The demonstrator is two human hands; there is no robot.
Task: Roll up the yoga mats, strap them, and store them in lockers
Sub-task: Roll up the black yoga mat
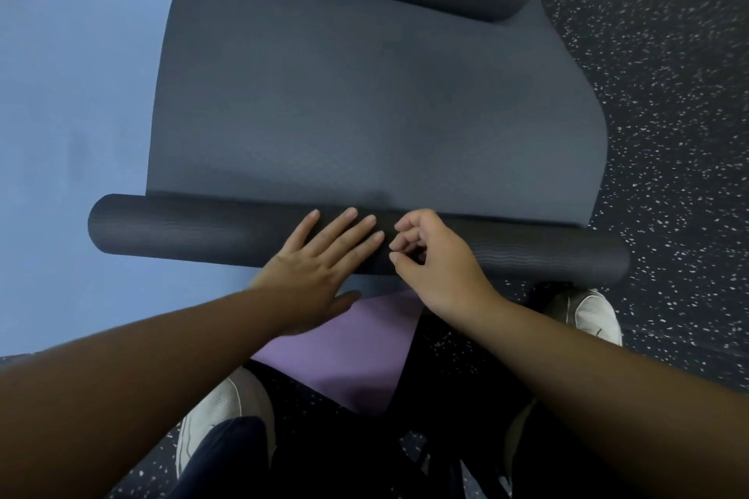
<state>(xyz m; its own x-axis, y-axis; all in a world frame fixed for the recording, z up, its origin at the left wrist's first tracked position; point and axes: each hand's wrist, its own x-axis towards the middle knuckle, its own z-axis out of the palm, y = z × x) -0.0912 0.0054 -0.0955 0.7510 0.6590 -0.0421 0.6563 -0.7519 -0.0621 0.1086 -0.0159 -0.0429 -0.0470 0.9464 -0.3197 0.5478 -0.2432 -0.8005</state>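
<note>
While my left hand (324, 255) presses flat-fingered on the roll (162, 229) and my right hand (433, 255) rests curled, holding nothing, rolling toward 12 o'clock probably needs even pressure.

Floor (668, 93) is dark rubber type, charcoal colour w/ many small white and grey specks all over. It shows at right side, at top left corner, and at bottom btw. the legs. Surface looks matte, no strong reflection. Light is dim and even, prob. from above; only soft shadows fall on the floor near the bottom edge. No wall, window or furniture comes into view; the camera looks straight down. The specks are blurred toward the picture edges, esp. at top right, so finer texture there cannot be told.
</note>
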